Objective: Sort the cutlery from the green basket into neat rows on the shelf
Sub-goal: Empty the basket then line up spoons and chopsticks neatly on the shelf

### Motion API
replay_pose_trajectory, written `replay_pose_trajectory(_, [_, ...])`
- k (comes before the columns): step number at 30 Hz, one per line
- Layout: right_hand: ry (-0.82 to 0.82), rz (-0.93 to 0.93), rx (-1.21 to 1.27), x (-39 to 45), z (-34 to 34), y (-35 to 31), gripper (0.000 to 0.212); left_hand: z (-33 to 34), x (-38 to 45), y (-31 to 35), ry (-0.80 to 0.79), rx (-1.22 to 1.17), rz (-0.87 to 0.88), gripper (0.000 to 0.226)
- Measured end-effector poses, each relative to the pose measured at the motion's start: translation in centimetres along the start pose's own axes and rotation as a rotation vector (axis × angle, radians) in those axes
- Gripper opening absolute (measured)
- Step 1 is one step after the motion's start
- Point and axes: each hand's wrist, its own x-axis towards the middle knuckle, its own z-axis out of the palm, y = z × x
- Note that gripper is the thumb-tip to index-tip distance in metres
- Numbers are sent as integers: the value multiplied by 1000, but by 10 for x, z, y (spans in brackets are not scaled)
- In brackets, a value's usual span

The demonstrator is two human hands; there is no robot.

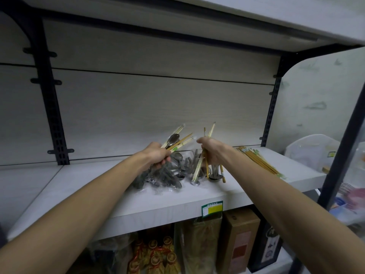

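On the white shelf [138,196] lies a loose pile of wrapped metal spoons [167,177] and other cutlery. My left hand [156,155] grips a bundle of wrapped chopsticks and a spoon [175,142], tips pointing up to the right. My right hand [212,150] grips a few chopsticks [199,167] that stand nearly upright over the pile. A row of chopsticks [258,161] lies on the shelf at the right. The green basket is out of view.
A green and yellow price tag [211,208] hangs on the shelf's front edge. Boxes and packaged goods [197,246] fill the shelf below. Black uprights [51,95] flank the bay. A plastic bag [312,151] sits beyond the right end.
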Motion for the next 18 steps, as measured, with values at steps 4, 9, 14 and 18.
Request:
replay_pose_trajectory(4, [118, -79, -92, -2, 5, -2, 20, 0, 1, 0, 7, 11, 12, 25])
replay_pose_trajectory(9, [249, -223, -34, -1, 6, 8, 26, 5, 0, 3, 26, -35, 11, 25])
replay_pose_trajectory(14, [263, -314, 99, 2, 2, 13, 30, 1, 2, 5, 13, -23, 2, 27])
replay_pose_trajectory(18, [181, -249, 261, 0, -3, 19, 19, 7, 4, 16, -31, -61, -2, 27])
